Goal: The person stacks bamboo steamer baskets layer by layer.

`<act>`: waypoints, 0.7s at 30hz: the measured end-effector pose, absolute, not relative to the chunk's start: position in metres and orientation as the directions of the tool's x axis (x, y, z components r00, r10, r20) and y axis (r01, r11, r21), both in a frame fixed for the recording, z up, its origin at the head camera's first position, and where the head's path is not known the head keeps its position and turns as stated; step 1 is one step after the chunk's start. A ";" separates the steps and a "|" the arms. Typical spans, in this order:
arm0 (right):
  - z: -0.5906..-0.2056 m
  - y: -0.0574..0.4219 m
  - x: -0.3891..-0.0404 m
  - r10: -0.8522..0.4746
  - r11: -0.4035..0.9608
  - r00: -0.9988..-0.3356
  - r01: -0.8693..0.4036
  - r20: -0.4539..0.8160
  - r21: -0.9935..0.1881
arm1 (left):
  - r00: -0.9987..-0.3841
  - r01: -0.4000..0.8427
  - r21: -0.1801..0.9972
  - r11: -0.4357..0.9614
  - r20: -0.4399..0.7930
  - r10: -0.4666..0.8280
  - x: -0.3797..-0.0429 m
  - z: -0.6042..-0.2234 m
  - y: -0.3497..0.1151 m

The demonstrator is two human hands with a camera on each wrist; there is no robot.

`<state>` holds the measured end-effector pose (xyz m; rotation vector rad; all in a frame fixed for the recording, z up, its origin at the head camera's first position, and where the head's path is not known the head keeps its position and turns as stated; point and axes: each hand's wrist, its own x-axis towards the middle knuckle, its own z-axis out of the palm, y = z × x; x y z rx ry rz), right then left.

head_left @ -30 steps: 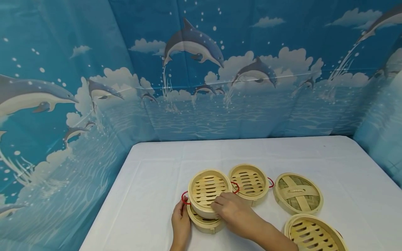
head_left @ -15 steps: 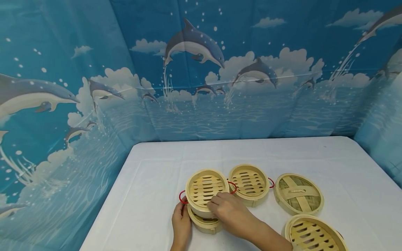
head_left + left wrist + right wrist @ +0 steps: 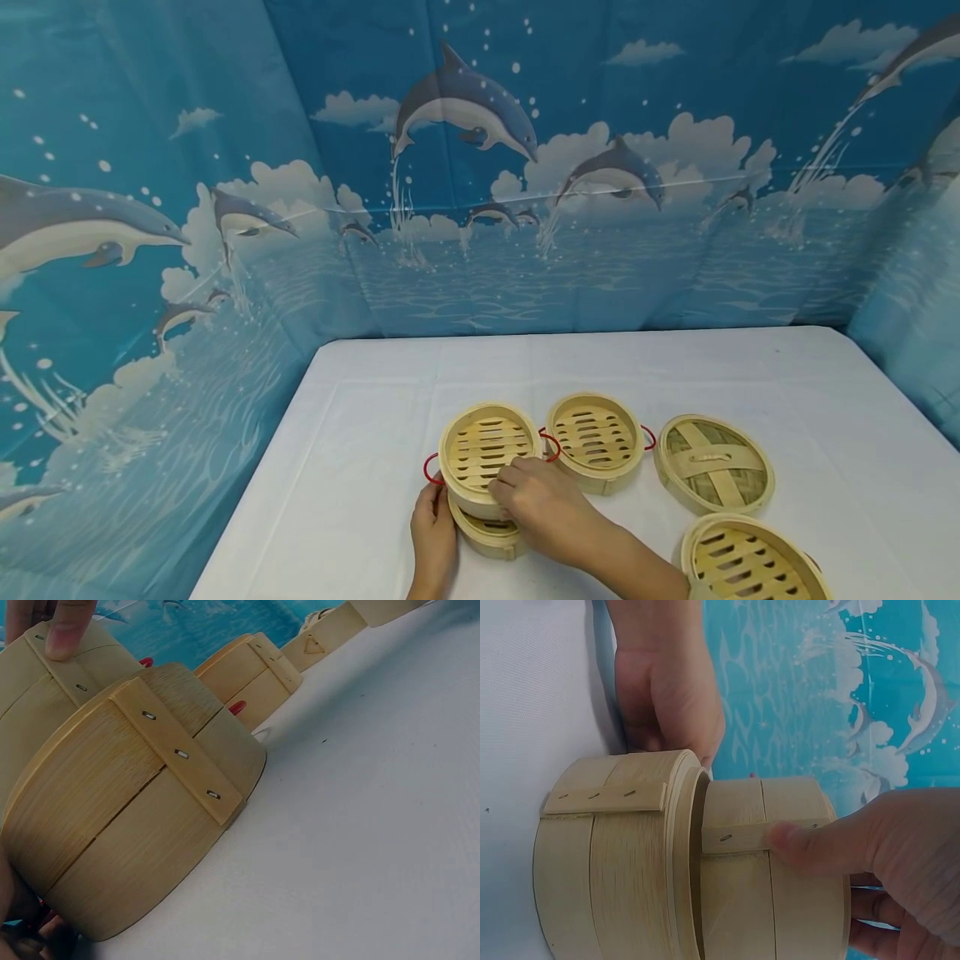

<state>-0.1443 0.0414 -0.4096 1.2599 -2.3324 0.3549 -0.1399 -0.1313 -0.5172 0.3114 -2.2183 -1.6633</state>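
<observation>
My right hand [image 3: 536, 504] grips the near wall of an upper bamboo steamer basket [image 3: 476, 450] with a slatted floor and red side loops. In the right wrist view its thumb presses on the outer wall [image 3: 739, 892]. A lower bamboo steamer basket [image 3: 491, 546] stands on the table just beneath, partly covered by the upper one, which sits off-centre toward the back left. My left hand [image 3: 433, 525] holds the lower basket at its left side; in the right wrist view that hand [image 3: 671, 705] curls behind it. The left fingertips are mostly hidden.
Another slatted steamer basket [image 3: 592, 433] with a red loop stands close behind on the right. Further right are a woven steamer lid [image 3: 712, 462] and one more basket [image 3: 750, 558], cut by the frame edge. The white table [image 3: 337, 467] meets a dolphin-print curtain [image 3: 465, 275].
My right hand has shifted the upper basket slightly left across the lower one. The left hand and the lower basket have stayed nearly in place.
</observation>
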 end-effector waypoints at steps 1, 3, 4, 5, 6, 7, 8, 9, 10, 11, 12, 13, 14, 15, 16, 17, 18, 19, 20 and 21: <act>-0.410 0.041 -0.144 -0.715 0.549 -0.472 -0.836 0.515 -0.004 | -0.914 0.034 0.958 0.286 0.145 -0.378 -0.140 -0.517 -0.131; -0.411 0.040 -0.144 -0.712 0.552 -0.473 -0.834 0.519 -0.002 | -0.916 0.030 0.960 0.279 0.138 -0.377 -0.139 -0.516 -0.131; -0.411 0.039 -0.144 -0.710 0.553 -0.475 -0.833 0.520 -0.004 | -0.917 0.029 0.960 0.277 0.136 -0.375 -0.139 -0.516 -0.131; -0.411 0.038 -0.143 -0.711 0.553 -0.476 -0.833 0.519 -0.007 | -0.918 0.026 0.962 0.273 0.131 -0.375 -0.140 -0.516 -0.131; -0.411 0.038 -0.143 -0.710 0.551 -0.476 -0.834 0.518 -0.011 | -0.918 0.019 0.962 0.271 0.124 -0.377 -0.139 -0.516 -0.131; -0.411 0.037 -0.143 -0.712 0.550 -0.475 -0.835 0.518 -0.011 | -0.918 0.015 0.963 0.270 0.120 -0.377 -0.139 -0.516 -0.130; -0.411 0.037 -0.143 -0.713 0.546 -0.472 -0.837 0.518 -0.011 | -0.918 0.012 0.963 0.271 0.118 -0.379 -0.139 -0.515 -0.130; -0.411 0.036 -0.143 -0.714 0.545 -0.470 -0.839 0.519 -0.010 | -0.916 0.011 0.963 0.270 0.118 -0.383 -0.139 -0.515 -0.130; -0.411 0.035 -0.142 -0.715 0.542 -0.466 -0.840 0.520 -0.009 | -0.915 0.012 0.963 0.270 0.120 -0.385 -0.139 -0.515 -0.130; -0.412 0.035 -0.142 -0.716 0.539 -0.461 -0.842 0.524 -0.004 | -0.914 0.013 0.963 0.270 0.121 -0.388 -0.139 -0.515 -0.130; -0.412 0.034 -0.142 -0.716 0.538 -0.457 -0.843 0.528 -0.001 | -0.912 0.014 0.962 0.271 0.124 -0.390 -0.138 -0.515 -0.130; -0.412 0.033 -0.142 -0.715 0.537 -0.453 -0.844 0.532 0.003 | -0.912 0.017 0.963 0.270 0.125 -0.390 -0.138 -0.514 -0.130; -0.412 0.033 -0.141 -0.714 0.536 -0.451 -0.844 0.535 0.003 | -0.911 0.016 0.963 0.269 0.125 -0.393 -0.138 -0.514 -0.130; -0.411 0.033 -0.141 -0.711 0.536 -0.451 -0.844 0.539 0.001 | -0.912 0.017 0.964 0.265 0.124 -0.391 -0.139 -0.515 -0.130; -0.411 0.033 -0.141 -0.709 0.536 -0.450 -0.844 0.543 -0.001 | -0.912 0.016 0.964 0.266 0.123 -0.392 -0.139 -0.515 -0.130; -0.411 0.032 -0.140 -0.706 0.535 -0.449 -0.845 0.548 -0.004 | -0.911 0.014 0.964 0.265 0.121 -0.394 -0.139 -0.515 -0.130; -0.411 0.032 -0.140 -0.703 0.534 -0.449 -0.845 0.552 -0.007 | -0.911 0.013 0.965 0.263 0.121 -0.395 -0.139 -0.514 -0.130; -0.411 0.032 -0.140 -0.701 0.533 -0.448 -0.846 0.554 -0.010 | -0.911 0.013 0.964 0.264 0.121 -0.395 -0.139 -0.515 -0.130; -0.411 0.032 -0.139 -0.700 0.533 -0.450 -0.846 0.555 -0.012 | -0.910 0.016 0.964 0.264 0.124 -0.397 -0.139 -0.515 -0.130; -0.411 0.032 -0.139 -0.699 0.535 -0.451 -0.845 0.555 -0.013 | -0.909 0.020 0.964 0.264 0.128 -0.398 -0.139 -0.515 -0.130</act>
